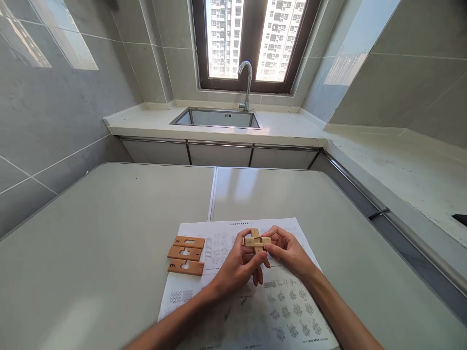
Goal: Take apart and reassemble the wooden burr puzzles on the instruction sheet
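Head view. A cross-shaped wooden block piece (256, 239) is held in both hands, over the upper half of a printed sheet (262, 330); its height above the paper cannot be told. Left hand (239, 265): fingers curled, gripping the piece's left arm and underside. Right hand (290, 249): thumb and fingers pinched narrow on the right arm. Hands nearly meet at the block, so little gap remains between them.

Left of the left hand, well apart from it: three brown wooden slats (185, 253) with cut-outs, stacked in a column, close together. Their left ends lie at or slightly past the sheet's left edge; number marks visible on them.

Sheet's far edge sits just beyond the hands; its right edge passes under the right forearm. Table (91, 233): broad surface left of the slats, a further stretch right of the right forearm, and a wide band ahead, split by a seam (212, 194). Left table edge runs beside the tiled wall (58, 112); far and right edges run along the counter (288, 124) fronts. Sink (175, 120) and faucet (249, 85) stand beyond, well out from the hands.
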A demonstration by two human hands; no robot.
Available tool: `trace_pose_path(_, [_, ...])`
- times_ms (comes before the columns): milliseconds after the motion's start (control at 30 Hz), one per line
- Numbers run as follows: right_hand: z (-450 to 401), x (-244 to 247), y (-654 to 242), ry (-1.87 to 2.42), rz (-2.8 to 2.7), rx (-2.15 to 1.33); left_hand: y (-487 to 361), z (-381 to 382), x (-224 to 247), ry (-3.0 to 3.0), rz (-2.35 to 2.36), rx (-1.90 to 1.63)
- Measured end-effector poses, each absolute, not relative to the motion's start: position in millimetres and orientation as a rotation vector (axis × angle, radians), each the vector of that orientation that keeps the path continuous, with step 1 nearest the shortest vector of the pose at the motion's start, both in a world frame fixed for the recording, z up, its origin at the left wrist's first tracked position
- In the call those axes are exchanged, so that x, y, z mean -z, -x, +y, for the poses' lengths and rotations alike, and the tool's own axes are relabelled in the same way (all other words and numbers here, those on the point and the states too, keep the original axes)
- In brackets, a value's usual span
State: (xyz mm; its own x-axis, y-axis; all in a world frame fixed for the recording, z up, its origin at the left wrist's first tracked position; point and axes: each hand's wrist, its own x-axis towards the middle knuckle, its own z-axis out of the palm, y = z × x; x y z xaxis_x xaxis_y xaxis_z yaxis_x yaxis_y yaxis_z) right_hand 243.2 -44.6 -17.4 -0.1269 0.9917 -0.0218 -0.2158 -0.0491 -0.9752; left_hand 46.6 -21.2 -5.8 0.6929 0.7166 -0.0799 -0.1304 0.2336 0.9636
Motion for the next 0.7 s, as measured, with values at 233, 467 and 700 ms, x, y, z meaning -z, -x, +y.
trace_pose_path(233, [-44,24,-248,0.998,-1.115,-1.421,-45,-23,-4,-1.219,0.543,-0.597])
trace_pose_path(467, [-45,21,-245,0.984,-1.089,-1.455,-43,-24,-4,-1.211,0.554,-0.638])
trace_pose_path(700, [-45,22,-245,0.98,-1.103,-1.45,-44,-21,1,-1.301,0.668,-0.703])
